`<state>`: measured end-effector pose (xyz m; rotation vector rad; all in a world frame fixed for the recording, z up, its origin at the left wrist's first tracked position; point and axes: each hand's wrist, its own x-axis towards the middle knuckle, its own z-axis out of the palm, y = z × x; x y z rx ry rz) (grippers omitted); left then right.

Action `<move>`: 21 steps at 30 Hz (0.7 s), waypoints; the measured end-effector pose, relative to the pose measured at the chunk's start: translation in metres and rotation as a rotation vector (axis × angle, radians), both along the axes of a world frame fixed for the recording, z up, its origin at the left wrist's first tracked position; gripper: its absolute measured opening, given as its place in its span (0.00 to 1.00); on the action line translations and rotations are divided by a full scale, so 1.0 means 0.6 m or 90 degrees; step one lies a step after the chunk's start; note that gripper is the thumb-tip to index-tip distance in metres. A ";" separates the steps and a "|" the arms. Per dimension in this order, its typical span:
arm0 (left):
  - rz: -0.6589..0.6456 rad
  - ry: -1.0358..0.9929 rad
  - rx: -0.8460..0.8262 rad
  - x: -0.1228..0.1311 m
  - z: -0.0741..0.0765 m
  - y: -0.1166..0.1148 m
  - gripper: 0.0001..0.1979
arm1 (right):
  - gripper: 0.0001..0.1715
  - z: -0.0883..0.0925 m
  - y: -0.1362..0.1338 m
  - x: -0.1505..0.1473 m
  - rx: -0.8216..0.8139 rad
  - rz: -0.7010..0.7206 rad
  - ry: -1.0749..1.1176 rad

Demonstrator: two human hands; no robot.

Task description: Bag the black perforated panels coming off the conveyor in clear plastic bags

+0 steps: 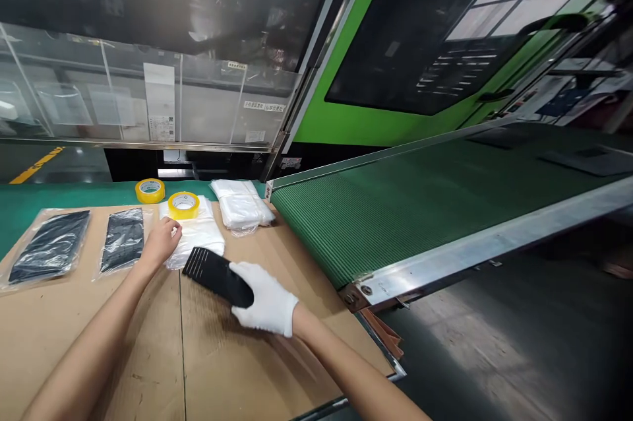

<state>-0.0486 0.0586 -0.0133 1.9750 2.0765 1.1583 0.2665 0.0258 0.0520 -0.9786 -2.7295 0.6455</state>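
My right hand [267, 302], in a white glove, is closed around a flat black plastic part [212, 272] with fine slots at its far end, held low over the cardboard sheet [222, 368]. My bare left hand [161, 239] rests with curled fingers on the edge of a stack of clear plastic bags [198, 236], pinching at the top bag. A yellow tape roll [183, 204] sits on that stack.
Two black parts sealed in clear bags [49, 246] [122, 239] lie at the left on the cardboard. A second tape roll [150, 190] and another bag stack [241, 206] sit behind. A green conveyor belt [420, 203] slopes up at the right.
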 end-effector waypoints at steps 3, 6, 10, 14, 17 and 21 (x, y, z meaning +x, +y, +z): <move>0.001 -0.011 0.007 0.001 -0.003 -0.003 0.11 | 0.21 0.036 0.032 -0.018 -0.028 -0.040 -0.010; -0.010 -0.016 0.012 0.000 -0.006 -0.007 0.10 | 0.22 0.051 0.056 -0.044 -0.061 -0.061 -0.069; -0.003 0.006 0.024 0.000 -0.008 -0.019 0.07 | 0.28 0.046 0.073 -0.068 -0.021 -0.159 -0.107; 0.002 0.067 0.052 0.017 -0.002 -0.026 0.08 | 0.35 0.040 0.063 -0.097 -0.014 -0.221 -0.191; 0.010 0.101 0.074 0.029 0.008 -0.028 0.09 | 0.37 0.050 0.049 -0.134 0.015 -0.250 -0.229; -0.042 0.067 0.089 0.008 0.017 -0.043 0.09 | 0.37 0.074 0.043 -0.169 0.059 -0.273 -0.261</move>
